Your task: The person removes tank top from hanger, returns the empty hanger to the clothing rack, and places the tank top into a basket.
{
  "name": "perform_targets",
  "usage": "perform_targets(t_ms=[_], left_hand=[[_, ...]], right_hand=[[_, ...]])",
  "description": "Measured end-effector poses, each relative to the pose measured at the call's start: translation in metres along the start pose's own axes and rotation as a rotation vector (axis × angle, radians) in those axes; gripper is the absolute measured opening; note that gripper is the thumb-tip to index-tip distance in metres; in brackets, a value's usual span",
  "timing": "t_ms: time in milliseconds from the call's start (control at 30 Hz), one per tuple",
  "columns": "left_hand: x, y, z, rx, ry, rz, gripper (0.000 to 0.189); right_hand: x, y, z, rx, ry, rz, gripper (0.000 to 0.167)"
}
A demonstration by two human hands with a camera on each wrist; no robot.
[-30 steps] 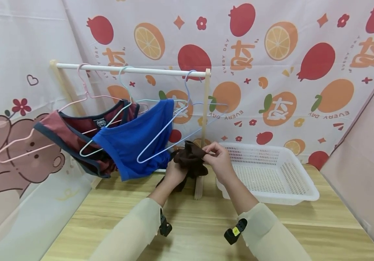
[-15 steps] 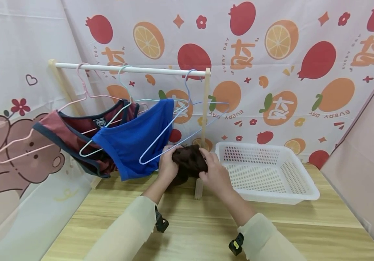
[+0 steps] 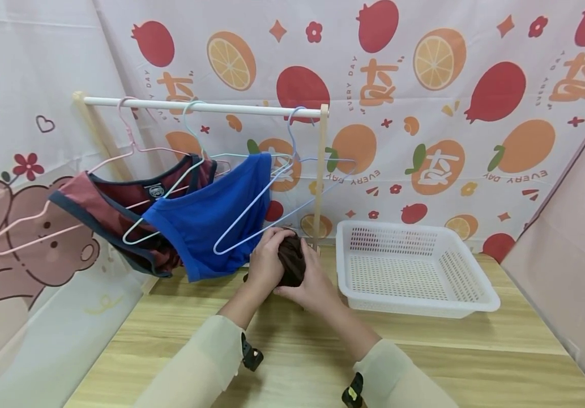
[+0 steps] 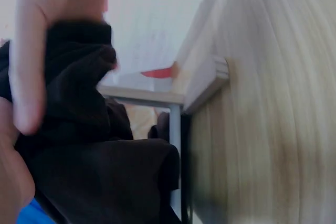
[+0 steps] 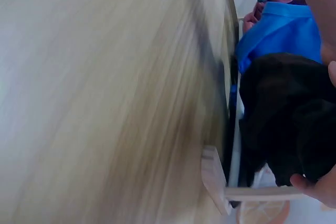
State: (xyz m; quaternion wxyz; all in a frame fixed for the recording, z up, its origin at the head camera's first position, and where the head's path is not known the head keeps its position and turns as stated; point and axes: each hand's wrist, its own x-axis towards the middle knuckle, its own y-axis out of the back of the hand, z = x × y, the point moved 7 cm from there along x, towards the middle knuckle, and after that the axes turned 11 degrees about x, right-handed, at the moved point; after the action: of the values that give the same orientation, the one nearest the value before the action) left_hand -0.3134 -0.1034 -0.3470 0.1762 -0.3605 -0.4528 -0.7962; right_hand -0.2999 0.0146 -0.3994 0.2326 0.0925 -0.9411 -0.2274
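Note:
A dark brown garment [image 3: 291,262] is bunched between my two hands, just below the blue hanger [image 3: 292,153] at the rack's right end. My left hand [image 3: 267,263] grips its left side, fingers bent over the top. On the other side my right hand [image 3: 314,283] holds it, thumb underneath. In the left wrist view the brown cloth [image 4: 100,177] hangs in loose folds past my fingers [image 4: 27,77]. The right wrist view shows the brown bundle [image 5: 286,114] in front of blue cloth, with fingertips [image 5: 299,181] at its lower edge. Its exact kind is hidden by the bunching.
Left of my hands, a blue garment [image 3: 216,218] hangs on a mint hanger and a maroon top [image 3: 80,198] on a pink one, both from the rack's white rail [image 3: 195,107]. A white perforated basket [image 3: 419,309] stands right on the wooden table [image 3: 425,351].
My right hand has moved left and down, closing in on my left hand. The brown garment is gathered into a smaller bundle, lower and slightly left. The basket and hung clothes stay put.

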Motion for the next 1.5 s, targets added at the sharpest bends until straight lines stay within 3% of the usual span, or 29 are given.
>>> perform_targets(t_ms=[100, 200, 400, 567, 667, 800, 933, 1000, 1067, 1200, 1300, 1400, 1500], left_hand=[[0.000, 0.005, 0.005, -0.064, -0.032, 0.032, 0.029], [0.000, 0.008, 0.010, -0.152, -0.056, 0.025, 0.033], [-0.003, 0.005, 0.012, -0.314, -0.068, -0.089, 0.053], [-0.008, -0.001, 0.014, -0.407, -0.089, -0.197, 0.064], [-0.010, -0.002, 0.012, -0.468, -0.062, -0.237, 0.067], [-0.015, -0.005, 0.009, -0.522, -0.005, -0.277, 0.073], [-0.018, -0.006, 0.004, -0.526, 0.055, -0.304, 0.078], [-0.020, -0.002, -0.002, -0.553, 0.128, -0.320, 0.076], [-0.022, -0.003, -0.015, -0.584, 0.247, -0.316, 0.071], [-0.033, -0.019, -0.050, -0.696, 0.599, -0.322, 0.050], [-0.045, -0.036, -0.062, -0.744, 0.813, -0.435, 0.051], [-0.054, -0.048, -0.057, -0.783, 0.895, -0.600, 0.067], [-0.055, -0.057, -0.048, -0.926, 0.916, -0.674, 0.074]], right_hand=[[0.006, -0.005, 0.004, 0.073, -0.004, 0.040, 0.126], [0.014, -0.007, 0.005, 0.091, 0.039, 0.076, 0.124], [0.023, -0.004, 0.006, 0.153, 0.081, 0.122, 0.115], [0.022, 0.000, 0.007, 0.220, 0.098, 0.174, 0.092], [0.021, 0.003, 0.006, 0.224, 0.130, 0.229, 0.072], [0.020, 0.009, 0.003, 0.150, 0.153, 0.308, 0.047], [0.018, 0.020, -0.003, 0.152, 0.188, 0.364, 0.042], [0.017, 0.026, -0.007, 0.184, 0.214, 0.380, 0.046], [0.015, 0.033, -0.009, 0.216, 0.235, 0.385, 0.049], [0.014, 0.039, -0.006, 0.304, 0.226, 0.363, 0.050], [0.014, 0.040, -0.001, 0.420, 0.189, 0.324, 0.051], [0.013, 0.039, 0.000, 0.392, 0.155, 0.299, 0.048], [0.011, 0.037, -0.001, 0.331, 0.103, 0.264, 0.044]])
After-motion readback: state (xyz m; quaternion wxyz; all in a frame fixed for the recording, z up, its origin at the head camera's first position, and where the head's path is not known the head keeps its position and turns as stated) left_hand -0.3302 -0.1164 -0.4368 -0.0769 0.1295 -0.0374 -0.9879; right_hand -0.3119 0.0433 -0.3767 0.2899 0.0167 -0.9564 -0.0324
